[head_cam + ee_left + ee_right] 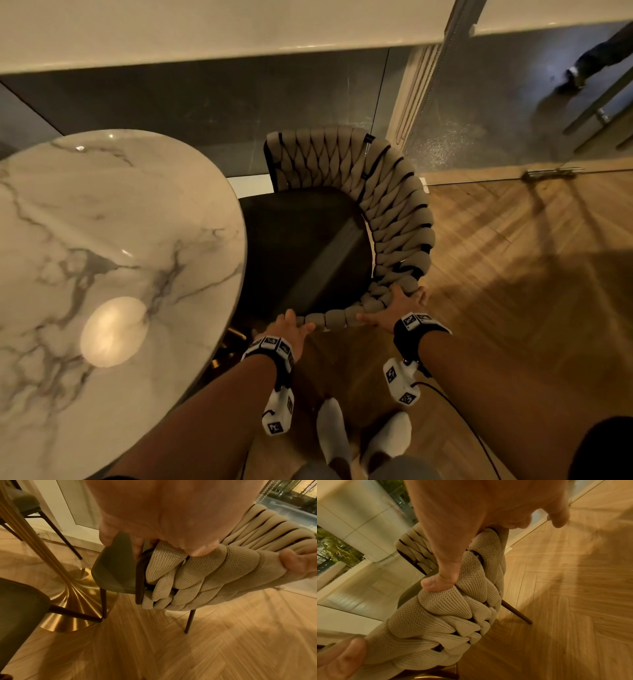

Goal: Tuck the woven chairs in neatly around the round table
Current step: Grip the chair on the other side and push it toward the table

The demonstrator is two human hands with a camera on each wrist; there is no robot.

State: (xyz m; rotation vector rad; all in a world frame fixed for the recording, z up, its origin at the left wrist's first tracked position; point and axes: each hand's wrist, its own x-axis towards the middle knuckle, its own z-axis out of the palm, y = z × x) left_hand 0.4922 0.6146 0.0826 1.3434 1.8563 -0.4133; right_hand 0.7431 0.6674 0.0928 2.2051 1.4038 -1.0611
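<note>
The woven chair [394,212] has a beige braided back and a dark seat [308,246], and it stands at the right side of the round marble table [102,240]. Its seat edge lies partly under the tabletop rim. My left hand [291,327] grips the near end of the braided back next to the table, fingers curled over the dark frame [139,574]. My right hand [400,305] grips the back a little further round, fingers wrapped over the braid [453,601]. The chair's legs [188,622] stand on the floor.
The table's gold pedestal base [72,601] sits close to the chair's front leg. Two other dark chair seats [20,608] [25,503] ring the pedestal. A glass wall and door [479,120] stand behind the chair, with a person's leg [589,65] beyond. Herringbone wood floor [513,274] lies to the right.
</note>
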